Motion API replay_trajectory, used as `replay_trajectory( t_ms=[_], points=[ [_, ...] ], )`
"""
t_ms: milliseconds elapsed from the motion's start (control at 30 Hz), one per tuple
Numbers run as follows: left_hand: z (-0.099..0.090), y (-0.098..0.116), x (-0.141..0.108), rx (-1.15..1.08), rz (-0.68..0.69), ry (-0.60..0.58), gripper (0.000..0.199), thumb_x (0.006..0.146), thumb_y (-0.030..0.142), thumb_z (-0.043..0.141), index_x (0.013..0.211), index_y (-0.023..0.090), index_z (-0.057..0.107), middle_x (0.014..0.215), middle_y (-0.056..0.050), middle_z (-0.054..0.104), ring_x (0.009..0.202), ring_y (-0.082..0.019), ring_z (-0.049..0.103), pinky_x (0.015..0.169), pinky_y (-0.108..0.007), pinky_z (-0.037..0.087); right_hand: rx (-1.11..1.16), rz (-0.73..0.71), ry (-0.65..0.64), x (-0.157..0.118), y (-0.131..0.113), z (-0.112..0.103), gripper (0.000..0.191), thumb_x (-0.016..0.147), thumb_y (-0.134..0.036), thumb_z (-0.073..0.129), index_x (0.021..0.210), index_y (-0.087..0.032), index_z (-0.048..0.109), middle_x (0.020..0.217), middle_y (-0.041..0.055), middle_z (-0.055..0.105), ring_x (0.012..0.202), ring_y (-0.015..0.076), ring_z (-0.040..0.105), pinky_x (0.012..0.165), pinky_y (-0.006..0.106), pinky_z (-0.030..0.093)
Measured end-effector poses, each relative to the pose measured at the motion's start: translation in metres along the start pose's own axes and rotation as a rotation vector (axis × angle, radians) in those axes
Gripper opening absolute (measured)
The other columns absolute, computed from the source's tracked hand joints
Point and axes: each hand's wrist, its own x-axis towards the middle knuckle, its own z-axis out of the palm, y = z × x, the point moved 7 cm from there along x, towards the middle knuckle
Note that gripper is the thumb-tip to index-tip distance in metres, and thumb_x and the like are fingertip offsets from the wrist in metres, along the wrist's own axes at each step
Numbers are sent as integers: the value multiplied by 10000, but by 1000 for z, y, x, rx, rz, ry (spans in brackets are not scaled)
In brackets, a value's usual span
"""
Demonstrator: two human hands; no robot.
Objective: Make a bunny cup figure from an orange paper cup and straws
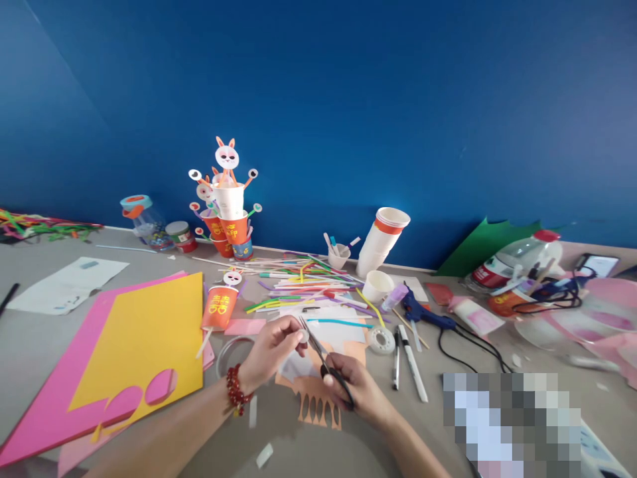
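Between the thumb and fingers of my left hand (277, 350) is a small round white piece (303, 336). My right hand (354, 386) grips the dark handles of a pair of scissors (318, 348), whose blades point up and left beside the white piece. Under both hands lies peach-coloured paper (307, 386) with cut-out shapes along its lower edge, and white paper (343, 335) rests on it. A red bead bracelet (237, 390) is on my left wrist. Left of my left hand stands an orange cup (219, 305) with a rabbit face on top.
Yellow card (149, 325) and pink card (50, 405) lie at the left. Straws and sticks (298, 282) spread behind my hands. Stacked rabbit cups (229, 202) and stacked white cups (378, 242) stand near the blue wall. A blue glue gun (425, 315), pens (413, 365) and a bottle (517, 259) are at the right.
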Motion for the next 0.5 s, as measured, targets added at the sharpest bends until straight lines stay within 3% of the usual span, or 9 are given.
replay_trajectory(
  t_ms=[500],
  points=[
    [-1,9,1,36,-2,39,241,909,344,550,739,173,546,676,-7,602,622,-139,611,627,-266,480,-20,34,18,0,-2,1,545,761,-690,666,681,-232,383,441,-97,427,358,59,291,389,208,188]
  ],
)
